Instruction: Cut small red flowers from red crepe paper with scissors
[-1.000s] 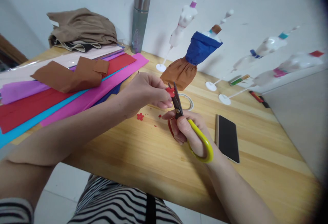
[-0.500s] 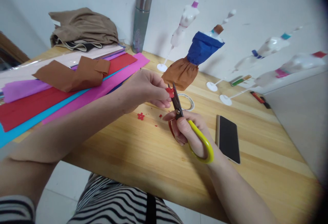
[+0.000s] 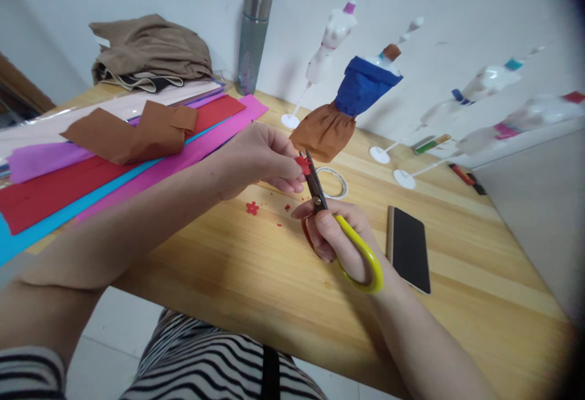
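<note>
Between the thumb and fingers of my left hand [image 3: 269,159] is a small piece of red paper [image 3: 303,164], pinched above the table. My right hand [image 3: 336,232] grips yellow-handled scissors [image 3: 315,188], whose dark blades point up and away from me at the paper's right edge. The blades are nearly closed, with a narrow gap at their tips. Below my left hand, a red paper flower [image 3: 252,208] lies flat on the wooden table [image 3: 219,278], with tiny red scraps [image 3: 287,208] beside it. A white tape ring [image 3: 342,183] lies just behind the scissors.
Coloured paper sheets [image 3: 91,186] and a brown piece [image 3: 128,135] cover the left side. A flask [image 3: 254,40] and folded cloth [image 3: 150,52] stand behind. A mannequin in blue and brown [image 3: 365,86] leans among other white mannequins [image 3: 336,28]. A phone [image 3: 409,250] lies right.
The scissor blades have closed slightly at the edge of the red paper. Both hands stay in nearly the same place, and the whole view has shifted a little.
</note>
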Demonstrator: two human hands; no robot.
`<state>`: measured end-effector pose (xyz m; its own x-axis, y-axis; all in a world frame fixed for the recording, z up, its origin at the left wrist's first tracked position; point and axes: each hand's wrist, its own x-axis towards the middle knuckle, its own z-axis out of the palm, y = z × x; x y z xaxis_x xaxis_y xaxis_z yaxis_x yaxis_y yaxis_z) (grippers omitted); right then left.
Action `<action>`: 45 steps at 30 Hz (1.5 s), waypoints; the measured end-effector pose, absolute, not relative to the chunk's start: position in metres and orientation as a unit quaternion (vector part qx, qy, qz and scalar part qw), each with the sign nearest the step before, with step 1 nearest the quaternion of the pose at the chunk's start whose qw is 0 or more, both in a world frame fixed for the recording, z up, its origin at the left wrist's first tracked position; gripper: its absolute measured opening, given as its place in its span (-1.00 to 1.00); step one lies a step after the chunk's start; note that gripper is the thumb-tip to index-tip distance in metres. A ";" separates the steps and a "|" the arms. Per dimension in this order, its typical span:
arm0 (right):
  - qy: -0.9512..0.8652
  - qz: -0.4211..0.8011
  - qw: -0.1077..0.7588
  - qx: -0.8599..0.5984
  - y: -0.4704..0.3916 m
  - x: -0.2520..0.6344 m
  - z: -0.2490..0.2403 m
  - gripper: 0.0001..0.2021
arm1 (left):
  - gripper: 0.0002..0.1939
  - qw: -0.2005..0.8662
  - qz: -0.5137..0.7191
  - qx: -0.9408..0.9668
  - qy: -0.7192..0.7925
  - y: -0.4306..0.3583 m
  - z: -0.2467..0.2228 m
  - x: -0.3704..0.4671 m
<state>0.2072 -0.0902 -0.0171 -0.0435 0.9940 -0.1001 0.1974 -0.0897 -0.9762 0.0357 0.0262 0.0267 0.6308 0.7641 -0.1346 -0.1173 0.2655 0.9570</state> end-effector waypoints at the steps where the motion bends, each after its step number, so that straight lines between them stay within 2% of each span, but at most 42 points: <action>1: -0.537 0.484 0.411 -0.556 -0.090 0.207 -0.017 -0.37 | -0.85 0.737 0.304 0.522 0.303 0.026 0.027 0.036; 10: -0.549 0.482 0.445 -0.518 -0.086 0.209 -0.022 -0.39 | -0.87 0.721 0.322 0.539 0.295 0.024 0.021 0.037; 16: -0.536 0.482 0.479 -0.500 -0.085 0.203 -0.023 -0.43 | -0.85 0.745 0.352 0.473 0.313 0.010 0.014 0.045; 33: -0.600 0.397 0.449 -0.530 -0.083 0.201 -0.018 -0.43 | -0.73 0.764 0.390 0.372 0.355 -0.009 0.011 0.058; 45: -0.607 0.396 0.455 -0.518 -0.084 0.203 -0.022 -0.49 | -0.73 0.759 0.388 0.369 0.370 -0.010 0.015 0.058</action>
<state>0.2026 -0.0836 -0.0223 -0.0494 0.9886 0.1424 0.2682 0.1505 -0.9515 0.0576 -0.0096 0.0148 0.4248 0.8624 -0.2754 -0.3166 0.4265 0.8473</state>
